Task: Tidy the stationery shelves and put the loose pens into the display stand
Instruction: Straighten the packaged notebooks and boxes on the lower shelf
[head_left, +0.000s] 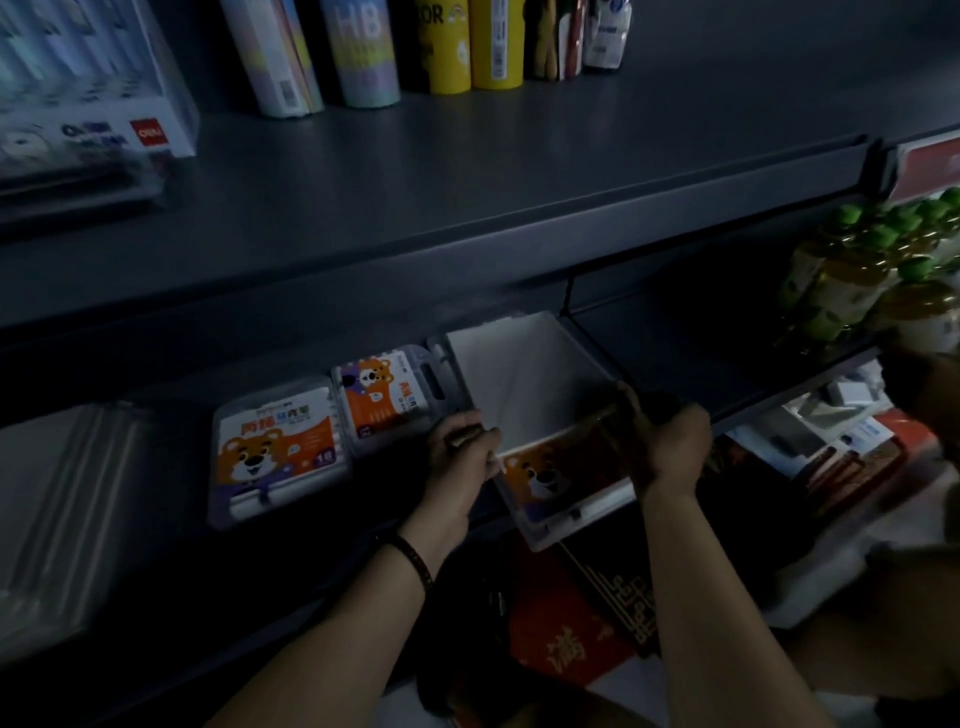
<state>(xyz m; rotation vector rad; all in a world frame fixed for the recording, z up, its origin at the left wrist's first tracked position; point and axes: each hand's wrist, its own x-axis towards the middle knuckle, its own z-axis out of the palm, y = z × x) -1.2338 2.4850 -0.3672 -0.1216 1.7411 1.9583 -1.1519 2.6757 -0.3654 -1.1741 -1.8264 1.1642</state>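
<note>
Gripping a bear-print case (561, 486) from both sides at the front lip of the lower shelf (363, 493), at about five o'clock from the middle of the view, near end jutting past the lip. Pinching its nine o'clock edge between the curled fingers and thumb of the left hand (462, 452), along with the corner of a white sheet (519, 379) slanting over the case's far half. Wrapping the right hand (670, 441) round the three o'clock edge, fingers curled and pressed together. Wearing a dark beaded bracelet (413, 558) on the left wrist.

Working close beside two more printed cases lying flat at nine o'clock, the small case (387, 395) just beside the left hand, the large case (275, 447) further out, and a stack of clear plastic packs (57, 493) beyond that. Reaching in under the upper shelf (467, 171) at twelve o'clock, its dark front edge overhanging the sheet. Facing, along the back of that shelf, a pastel HB tube (363, 52), two yellow tubes (447, 52), and a white box (93, 104) with a red logo at ten o'clock. Standing near green-capped bottles (857, 270) at two o'clock and red packets (566, 623) with gold print at six o'clock, below the held case.

Seeing little of the held case's print beyond the bear, the rest being covered by the sheet and both hands. Failing to make out the blurred, dim goods at three o'clock behind the right hand.
</note>
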